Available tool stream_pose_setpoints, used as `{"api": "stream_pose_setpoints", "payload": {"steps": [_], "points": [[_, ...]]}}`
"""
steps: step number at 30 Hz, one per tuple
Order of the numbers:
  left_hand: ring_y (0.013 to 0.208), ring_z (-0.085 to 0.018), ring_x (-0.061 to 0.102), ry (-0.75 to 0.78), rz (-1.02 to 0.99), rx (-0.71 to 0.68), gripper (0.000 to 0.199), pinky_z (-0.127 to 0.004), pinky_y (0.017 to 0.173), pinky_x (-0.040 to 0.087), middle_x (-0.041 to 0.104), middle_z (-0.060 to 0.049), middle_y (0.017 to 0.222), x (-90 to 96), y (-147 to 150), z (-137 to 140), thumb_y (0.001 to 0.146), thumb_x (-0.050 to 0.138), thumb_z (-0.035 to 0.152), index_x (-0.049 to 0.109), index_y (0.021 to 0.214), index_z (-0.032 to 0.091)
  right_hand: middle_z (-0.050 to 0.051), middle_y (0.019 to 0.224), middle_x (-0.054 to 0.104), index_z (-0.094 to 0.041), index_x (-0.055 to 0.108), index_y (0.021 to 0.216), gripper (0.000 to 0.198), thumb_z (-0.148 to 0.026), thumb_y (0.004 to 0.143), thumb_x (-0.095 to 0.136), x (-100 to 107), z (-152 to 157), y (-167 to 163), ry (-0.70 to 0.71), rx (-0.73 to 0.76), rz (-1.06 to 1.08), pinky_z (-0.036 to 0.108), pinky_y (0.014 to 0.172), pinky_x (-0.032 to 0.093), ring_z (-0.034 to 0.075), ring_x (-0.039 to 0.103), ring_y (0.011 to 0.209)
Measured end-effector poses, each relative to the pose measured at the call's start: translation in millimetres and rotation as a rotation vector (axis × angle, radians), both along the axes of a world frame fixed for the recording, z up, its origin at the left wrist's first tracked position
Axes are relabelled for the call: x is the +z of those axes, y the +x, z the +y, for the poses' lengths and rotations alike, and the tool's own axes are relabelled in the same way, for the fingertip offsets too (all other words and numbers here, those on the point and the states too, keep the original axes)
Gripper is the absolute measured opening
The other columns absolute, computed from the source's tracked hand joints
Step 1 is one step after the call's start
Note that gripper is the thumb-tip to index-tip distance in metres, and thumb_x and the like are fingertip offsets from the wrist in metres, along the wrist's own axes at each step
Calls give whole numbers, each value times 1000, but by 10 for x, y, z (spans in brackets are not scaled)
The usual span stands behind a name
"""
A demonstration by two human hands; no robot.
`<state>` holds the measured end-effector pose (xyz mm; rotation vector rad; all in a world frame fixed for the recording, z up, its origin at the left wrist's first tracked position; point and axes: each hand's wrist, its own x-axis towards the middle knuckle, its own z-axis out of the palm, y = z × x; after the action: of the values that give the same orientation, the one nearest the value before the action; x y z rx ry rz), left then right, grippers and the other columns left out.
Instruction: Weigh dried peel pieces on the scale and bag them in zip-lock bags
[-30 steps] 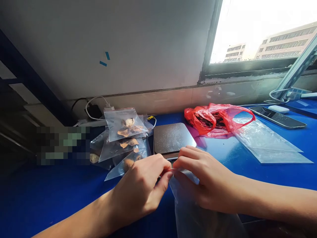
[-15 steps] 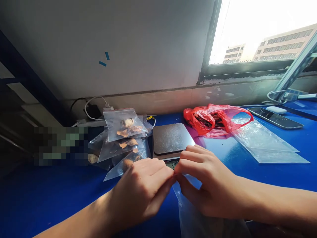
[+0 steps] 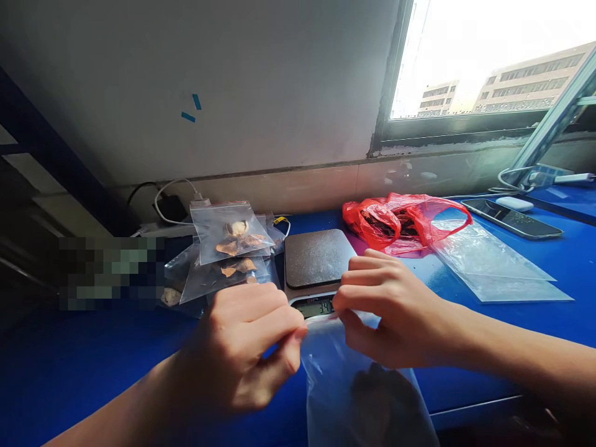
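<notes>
A clear zip-lock bag (image 3: 326,372) hangs in front of me over the near edge of the blue table, with a dark lump showing through its lower part. My left hand (image 3: 256,344) pinches its upper left corner between thumb and forefinger. Farther along the same top edge, my right hand (image 3: 391,310) has thumb and forefinger closed on the bag, the other fingers curled. Just beyond the hands sits a digital kitchen scale (image 3: 319,259) with a bare dark plate. Its lit display shows what looks like 34, partly covered by my right fingers.
Several filled zip-lock bags (image 3: 233,233) with brown and pale dried pieces are stacked left of the scale. A red plastic bag (image 3: 405,223) with dark contents lies behind right. Flat clear bags (image 3: 507,270), a phone (image 3: 512,218) and a white case (image 3: 514,203) lie farther right.
My left hand has moved left, away from my right hand, along the bag's top edge. More of the bag, its dark contents and the scale's display now show.
</notes>
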<state>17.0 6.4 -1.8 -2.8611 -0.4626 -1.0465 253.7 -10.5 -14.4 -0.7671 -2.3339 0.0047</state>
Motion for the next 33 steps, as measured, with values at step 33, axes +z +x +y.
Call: {"api": "stream_pose_setpoints", "payload": {"steps": [33], "points": [[91, -26, 66, -143, -274, 1258, 17, -37, 86, 50, 69, -3, 84, 307, -1049, 1185, 95, 54, 26, 68, 102, 18, 1, 68, 63, -17, 68, 83, 21, -16, 97, 53, -139, 100, 362, -68, -17, -76, 26, 63, 37, 13, 52, 66]]}}
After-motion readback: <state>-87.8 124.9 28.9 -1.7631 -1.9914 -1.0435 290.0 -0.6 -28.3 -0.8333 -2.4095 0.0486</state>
